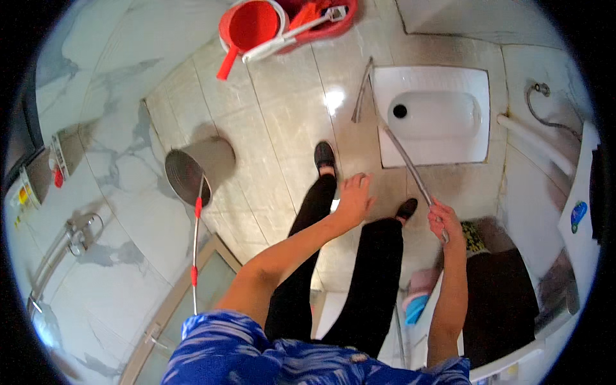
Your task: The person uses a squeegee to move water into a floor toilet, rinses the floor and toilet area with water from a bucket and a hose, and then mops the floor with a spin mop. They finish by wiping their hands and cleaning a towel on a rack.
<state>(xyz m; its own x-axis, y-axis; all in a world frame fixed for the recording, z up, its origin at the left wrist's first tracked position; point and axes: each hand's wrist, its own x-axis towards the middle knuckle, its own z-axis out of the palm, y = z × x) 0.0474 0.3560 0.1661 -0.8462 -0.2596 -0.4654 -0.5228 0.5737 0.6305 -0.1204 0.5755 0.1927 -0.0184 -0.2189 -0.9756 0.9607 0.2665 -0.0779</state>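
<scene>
My right hand grips the upper end of a grey metal pole. This pole runs forward past the near left corner of a white squat toilet. A thin, long head, apparently a floor squeegee, lies at its far end on the tiles beside the toilet's left edge. Empty, with fingers apart, my left hand hovers above the tiled floor between my feet. It is close to my left knee and touches no tool.
A grey bucket stands to the left, with a red-banded mop handle rising from it. Ahead are a red dipper and a red basin. A white pipe follows the right wall. A framed door is at lower left.
</scene>
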